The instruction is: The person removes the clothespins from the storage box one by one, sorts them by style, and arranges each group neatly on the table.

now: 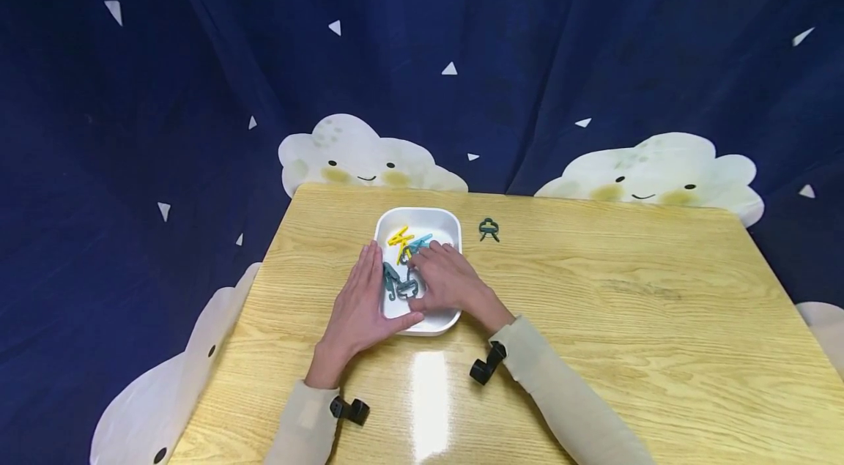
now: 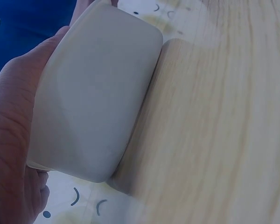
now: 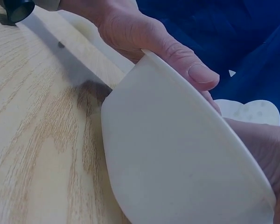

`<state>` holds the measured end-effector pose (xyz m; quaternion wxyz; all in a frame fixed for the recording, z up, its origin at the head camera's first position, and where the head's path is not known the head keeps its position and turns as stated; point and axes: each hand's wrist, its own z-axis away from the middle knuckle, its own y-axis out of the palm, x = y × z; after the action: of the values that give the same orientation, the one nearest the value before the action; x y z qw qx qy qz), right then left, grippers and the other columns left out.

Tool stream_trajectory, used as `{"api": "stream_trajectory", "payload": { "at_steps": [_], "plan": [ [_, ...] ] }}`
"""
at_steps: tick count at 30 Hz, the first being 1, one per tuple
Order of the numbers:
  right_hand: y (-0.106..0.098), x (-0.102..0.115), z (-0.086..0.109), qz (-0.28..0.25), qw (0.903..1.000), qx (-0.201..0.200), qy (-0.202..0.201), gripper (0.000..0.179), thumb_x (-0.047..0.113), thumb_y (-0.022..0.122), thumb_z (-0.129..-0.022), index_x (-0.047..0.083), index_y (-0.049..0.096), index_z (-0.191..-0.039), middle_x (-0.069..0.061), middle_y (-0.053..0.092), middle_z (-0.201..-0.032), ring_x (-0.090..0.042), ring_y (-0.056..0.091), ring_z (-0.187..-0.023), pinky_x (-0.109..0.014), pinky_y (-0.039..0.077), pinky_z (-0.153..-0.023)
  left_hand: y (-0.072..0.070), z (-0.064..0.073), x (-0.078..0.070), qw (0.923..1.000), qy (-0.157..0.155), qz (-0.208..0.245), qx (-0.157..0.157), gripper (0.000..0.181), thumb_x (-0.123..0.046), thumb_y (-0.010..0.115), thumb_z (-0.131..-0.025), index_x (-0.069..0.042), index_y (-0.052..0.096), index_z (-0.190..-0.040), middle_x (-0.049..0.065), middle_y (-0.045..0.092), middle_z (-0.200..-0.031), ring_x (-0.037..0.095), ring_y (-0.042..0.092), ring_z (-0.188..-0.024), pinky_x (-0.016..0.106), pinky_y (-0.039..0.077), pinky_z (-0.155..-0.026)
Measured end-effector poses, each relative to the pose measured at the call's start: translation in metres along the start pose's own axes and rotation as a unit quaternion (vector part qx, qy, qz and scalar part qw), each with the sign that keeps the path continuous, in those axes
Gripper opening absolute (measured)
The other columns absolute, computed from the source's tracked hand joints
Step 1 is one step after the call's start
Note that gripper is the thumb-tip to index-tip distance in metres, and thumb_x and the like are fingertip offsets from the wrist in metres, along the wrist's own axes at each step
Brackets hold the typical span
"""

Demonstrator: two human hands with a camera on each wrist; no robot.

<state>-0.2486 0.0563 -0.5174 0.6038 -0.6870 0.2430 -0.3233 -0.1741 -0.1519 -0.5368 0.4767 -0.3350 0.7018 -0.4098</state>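
A white plastic tub (image 1: 422, 214) stands on the table with clothes pegs inside. Yellow pegs (image 1: 400, 236) and light blue pegs (image 1: 420, 243) lie towards its far end, dark green clips (image 1: 390, 278) towards the near left. My left hand (image 1: 359, 304) rests along the tub's left wall, fingers straight, its thumb lying over the near rim. My right hand (image 1: 450, 280) reaches in over the right rim. Its index finger and thumb are spread near a dark green clip (image 1: 407, 290); whether they grip it is unclear. In the right wrist view the tub's wall (image 3: 172, 144) hides those fingers.
Another dark green clip (image 1: 489, 229) lies on the wooden table (image 1: 626, 289), right of the tub's far end. A dark blue curtain (image 1: 409, 25) with white clouds hangs behind the table. Black wrist cameras (image 1: 488, 364) are strapped over both sleeves.
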Motion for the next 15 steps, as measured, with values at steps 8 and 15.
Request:
{"api": "stream_trajectory", "payload": {
  "at_steps": [8,15],
  "plan": [
    [0.0011,-0.0012,0.0004,-0.021,0.9993,-0.03,-0.009,0.065,0.057,0.077,-0.077,0.017,0.067,-0.127,0.003,0.067,-0.116,-0.016,0.048,-0.097,-0.032,0.045,-0.087,0.0007,-0.0005,0.0009,0.9999,0.004,-0.008,-0.007,0.14,-0.092,0.058,-0.076,0.001,0.004,-0.166,0.016,0.002,-0.175,0.03,0.006,-0.162,0.042,0.015,-0.131],
    [0.0003,-0.0014,0.001,-0.036,0.9984,-0.043,-0.012,0.063,0.056,0.075,-0.077,0.016,0.068,-0.125,0.002,0.067,-0.114,-0.017,0.048,-0.095,-0.033,0.044,-0.085,-0.0007,0.0001,-0.0004,1.0,-0.001,0.001,0.0,0.139,-0.092,0.057,-0.077,0.0,0.003,-0.166,0.012,-0.004,-0.175,0.028,0.002,-0.162,0.042,0.013,-0.131]
  ]
}}
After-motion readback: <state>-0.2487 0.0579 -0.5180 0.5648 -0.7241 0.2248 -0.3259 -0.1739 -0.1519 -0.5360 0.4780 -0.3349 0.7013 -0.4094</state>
